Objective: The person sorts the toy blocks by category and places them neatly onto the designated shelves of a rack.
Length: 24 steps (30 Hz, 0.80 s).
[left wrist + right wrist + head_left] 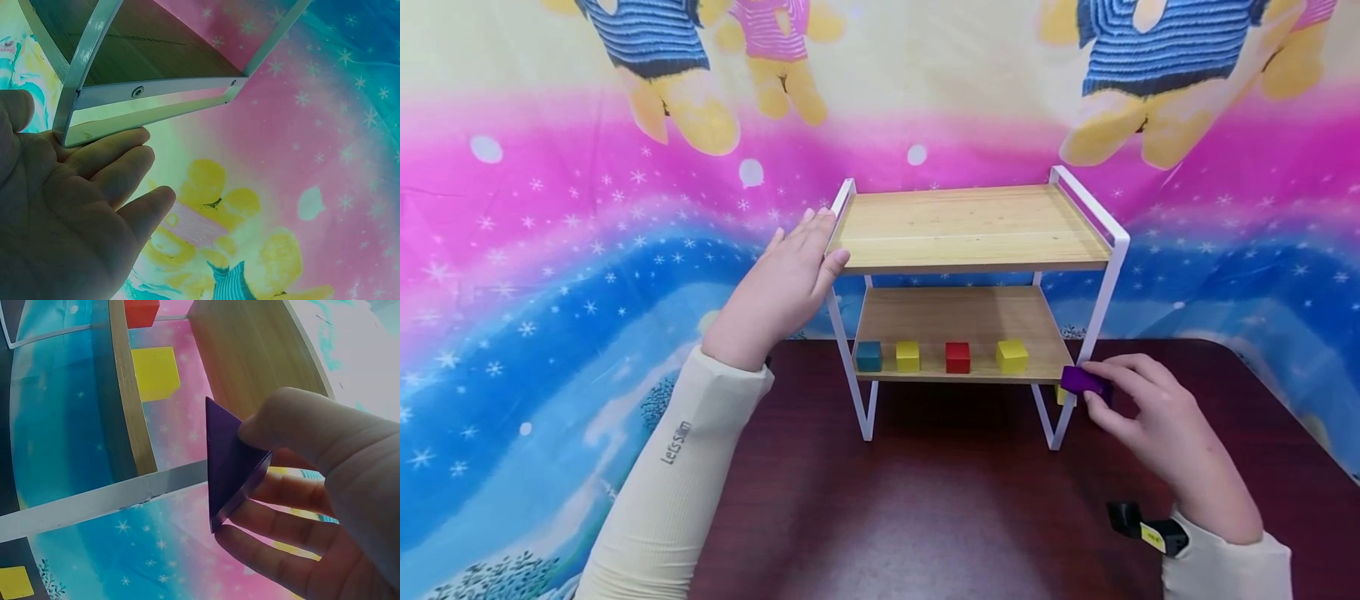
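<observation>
A purple triangular block [1081, 381] is pinched between the thumb and fingers of my right hand [1168, 433], right beside the front right leg of a two-tier wooden shelf [970, 225] with a white metal frame. In the right wrist view, the block's flat triangle face [232, 456] shows. My left hand [784, 287] rests with fairly straight fingers against the shelf's upper left side rail; the left wrist view has its fingers along that white rail [150, 119]. On the lower board [955, 312] stand a blue block [869, 357], a yellow block [907, 357], a red block [957, 357] and another yellow block [1012, 356].
A further yellow block [1061, 396] lies behind the shelf's right leg, partly hidden. The shelf stands on a dark reddish-brown table [910, 508], close to a colourful patterned backdrop [550, 250]. A black device [1150, 530] is strapped to the right wrist.
</observation>
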{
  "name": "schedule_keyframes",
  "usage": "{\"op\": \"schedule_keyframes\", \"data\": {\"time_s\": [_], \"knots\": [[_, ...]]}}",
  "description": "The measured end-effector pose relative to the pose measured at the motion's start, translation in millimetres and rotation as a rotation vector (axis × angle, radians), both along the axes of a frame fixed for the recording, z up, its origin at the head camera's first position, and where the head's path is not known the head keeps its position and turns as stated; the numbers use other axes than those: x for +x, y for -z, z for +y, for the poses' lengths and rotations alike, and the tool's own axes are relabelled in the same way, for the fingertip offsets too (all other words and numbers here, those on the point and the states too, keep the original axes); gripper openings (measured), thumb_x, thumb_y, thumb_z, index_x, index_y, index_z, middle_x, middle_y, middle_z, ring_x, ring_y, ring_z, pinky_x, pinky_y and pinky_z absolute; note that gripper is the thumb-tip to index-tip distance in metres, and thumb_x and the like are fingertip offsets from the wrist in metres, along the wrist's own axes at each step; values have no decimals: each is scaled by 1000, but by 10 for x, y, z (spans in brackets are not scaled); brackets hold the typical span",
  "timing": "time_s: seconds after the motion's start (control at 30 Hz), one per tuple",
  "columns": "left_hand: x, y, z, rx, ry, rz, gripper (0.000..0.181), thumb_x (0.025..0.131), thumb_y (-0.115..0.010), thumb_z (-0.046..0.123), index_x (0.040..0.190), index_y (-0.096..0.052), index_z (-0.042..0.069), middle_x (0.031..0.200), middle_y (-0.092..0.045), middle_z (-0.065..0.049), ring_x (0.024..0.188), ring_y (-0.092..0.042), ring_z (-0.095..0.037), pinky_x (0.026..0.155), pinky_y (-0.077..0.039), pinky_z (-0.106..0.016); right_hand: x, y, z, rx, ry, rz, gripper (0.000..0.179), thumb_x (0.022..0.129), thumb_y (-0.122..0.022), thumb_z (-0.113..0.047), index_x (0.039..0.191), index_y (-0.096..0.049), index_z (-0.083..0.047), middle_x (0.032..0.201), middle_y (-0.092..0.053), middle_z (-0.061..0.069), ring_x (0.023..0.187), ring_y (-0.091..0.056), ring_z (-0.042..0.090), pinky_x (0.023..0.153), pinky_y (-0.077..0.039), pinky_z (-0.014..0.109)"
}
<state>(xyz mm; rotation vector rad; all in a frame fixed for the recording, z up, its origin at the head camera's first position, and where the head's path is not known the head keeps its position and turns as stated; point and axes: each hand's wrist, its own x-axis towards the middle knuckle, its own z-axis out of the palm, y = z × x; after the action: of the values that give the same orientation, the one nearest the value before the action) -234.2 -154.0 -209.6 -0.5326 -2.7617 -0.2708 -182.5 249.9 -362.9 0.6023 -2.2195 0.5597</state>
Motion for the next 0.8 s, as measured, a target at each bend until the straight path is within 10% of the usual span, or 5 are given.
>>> {"op": "schedule_keyframes", "data": {"time_s": [0.8], "knots": [[2, -4, -4, -14, -10, 1, 70, 108, -39, 46, 164, -15, 10, 169, -17, -9, 156, -11, -25, 125, -7, -50, -3, -9, -240, -39, -41, 33, 43, 71, -82, 7, 113, -74, 0, 109, -64, 16, 99, -59, 29, 93, -27, -4]]}}
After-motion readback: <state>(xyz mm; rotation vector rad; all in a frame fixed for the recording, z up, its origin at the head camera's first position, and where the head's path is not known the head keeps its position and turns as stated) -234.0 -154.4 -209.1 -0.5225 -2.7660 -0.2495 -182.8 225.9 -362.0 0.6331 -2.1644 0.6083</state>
